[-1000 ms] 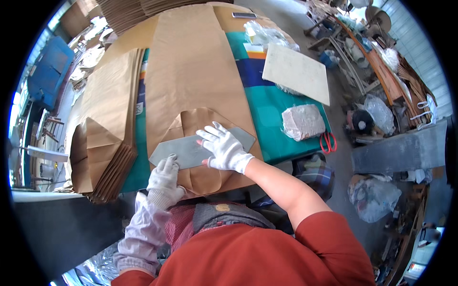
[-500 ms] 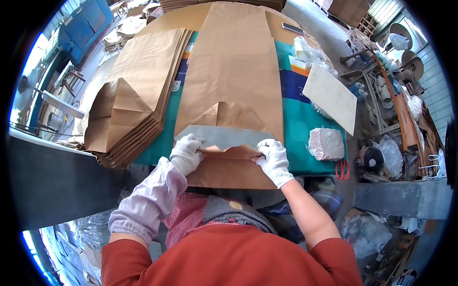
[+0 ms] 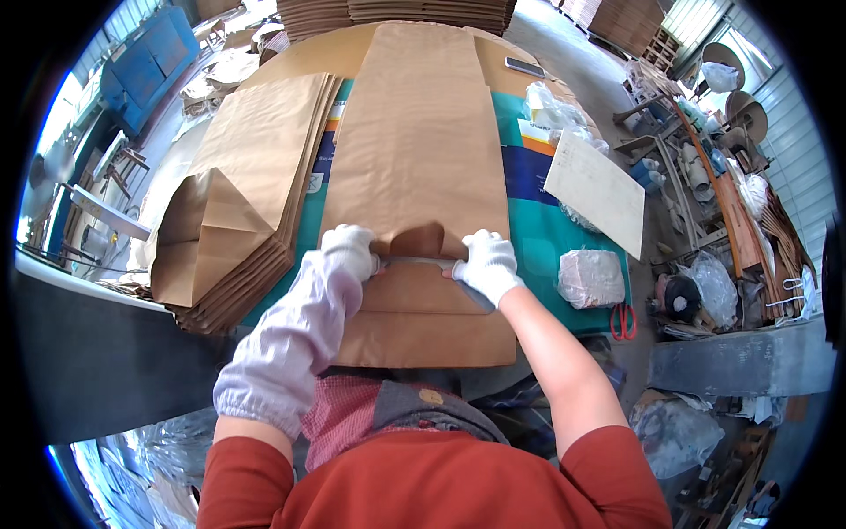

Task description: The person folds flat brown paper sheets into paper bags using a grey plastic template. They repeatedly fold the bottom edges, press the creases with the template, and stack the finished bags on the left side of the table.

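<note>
A long brown kraft paper bag (image 3: 410,145) lies lengthwise before me, its near end folded over. At the left side of that end, my left hand (image 3: 351,251), in a white knit glove with a pale sleeve cover, has its fingers curled on the paper flap (image 3: 418,240). My right hand (image 3: 487,263), gloved too, pinches the flap's right side. Between the hands the flap's edge stands up in a curl. A thin grey sheet (image 3: 478,301) shows in a sliver under my right hand; the rest of it is hidden by paper and hands.
At the left lies a stack of brown paper bags (image 3: 256,123) with a folded end on top. To the right are a pale flat board (image 3: 596,194), a plastic-wrapped white bundle (image 3: 590,279) and red-handled scissors (image 3: 623,322). A phone (image 3: 525,67) lies at the far right.
Both hands have moved away from me with the flap, which now covers most of the grey sheet. The triangular folded part has gone from sight, and my view has shifted slightly.
</note>
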Demonstrator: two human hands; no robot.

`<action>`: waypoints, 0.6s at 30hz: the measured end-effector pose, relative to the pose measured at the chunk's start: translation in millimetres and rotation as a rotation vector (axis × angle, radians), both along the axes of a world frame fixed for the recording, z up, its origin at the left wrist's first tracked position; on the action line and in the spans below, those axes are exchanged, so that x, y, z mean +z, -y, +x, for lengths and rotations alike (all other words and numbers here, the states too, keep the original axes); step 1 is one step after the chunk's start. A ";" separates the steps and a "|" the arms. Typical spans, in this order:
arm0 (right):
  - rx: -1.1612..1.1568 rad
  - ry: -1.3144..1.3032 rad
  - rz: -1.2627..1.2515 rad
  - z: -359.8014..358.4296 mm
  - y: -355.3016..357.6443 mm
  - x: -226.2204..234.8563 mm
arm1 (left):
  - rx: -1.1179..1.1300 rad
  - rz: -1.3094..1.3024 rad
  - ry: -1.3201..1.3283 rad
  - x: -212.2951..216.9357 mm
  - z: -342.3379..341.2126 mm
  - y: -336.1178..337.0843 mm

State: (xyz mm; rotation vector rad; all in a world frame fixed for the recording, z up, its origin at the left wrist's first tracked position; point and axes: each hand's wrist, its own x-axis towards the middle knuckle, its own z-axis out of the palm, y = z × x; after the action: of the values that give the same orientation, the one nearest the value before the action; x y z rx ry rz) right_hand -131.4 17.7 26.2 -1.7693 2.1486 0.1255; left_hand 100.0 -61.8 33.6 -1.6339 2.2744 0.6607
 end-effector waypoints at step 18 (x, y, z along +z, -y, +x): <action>-0.057 0.357 -0.656 -18.4 -63.4 -68.5 | 0.311 -0.156 -0.645 -61.3 60.7 -29.6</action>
State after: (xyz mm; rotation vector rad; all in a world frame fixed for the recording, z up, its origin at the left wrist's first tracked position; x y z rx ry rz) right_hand -149.8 81.1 -42.3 -1.8496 2.0928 -0.9351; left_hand 160.7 -32.2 -27.7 -2.1116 2.5527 1.2686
